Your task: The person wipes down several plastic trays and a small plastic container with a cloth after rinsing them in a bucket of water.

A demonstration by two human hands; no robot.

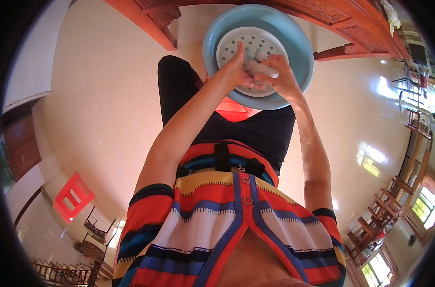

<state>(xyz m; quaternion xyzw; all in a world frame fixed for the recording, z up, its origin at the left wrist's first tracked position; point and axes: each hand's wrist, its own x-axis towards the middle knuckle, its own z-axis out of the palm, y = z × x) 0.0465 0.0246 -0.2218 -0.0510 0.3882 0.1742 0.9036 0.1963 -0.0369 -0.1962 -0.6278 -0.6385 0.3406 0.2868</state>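
Before me, in the head view, stands a blue plastic basin [302,39] with a white perforated plastic strainer [226,42] inside it. Over the strainer my right hand [280,73] grips a small, pale, blurred item [260,69], perhaps a cloth or a piece of food; its kind cannot be told. My left hand [242,73] is at the left of that item, thumb raised and fingers spread beneath or beside it. Whether the left fingers bear any of its weight is hidden. More pale, bluish pieces [260,53] show just beyond the hands, above the strainer's holes.
Carved reddish wooden furniture [332,16] stands behind and beside the basin. A red plastic object [235,109] shows between my knees, under the basin's near edge. A red plastic stool [74,197] is at the lower left; wooden furniture [378,211] lines the right side.
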